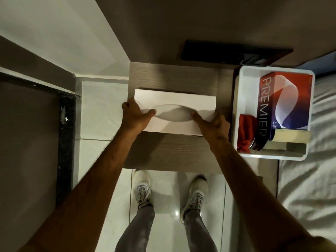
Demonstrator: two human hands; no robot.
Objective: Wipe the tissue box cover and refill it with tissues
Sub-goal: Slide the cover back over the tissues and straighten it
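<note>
A white tissue box cover point(174, 100) with an oval slot on top rests on a small wooden bedside table point(172, 151). My left hand point(135, 116) grips its left end, thumb lying at the slot's left tip. My right hand point(213, 124) grips its right end, thumb at the slot's right tip. To the right, a white tray point(238, 106) holds a red, white and blue "PREMIER" tissue box point(283, 102), a red cloth point(245, 131) and a pale rectangular block point(291, 138).
A dark panel point(234, 50) is fixed to the wall behind the table. A bed with white sheets point(312, 179) lies on the right. White floor tiles and my two shoes show below the table's front edge; a dark door frame point(66, 142) stands at left.
</note>
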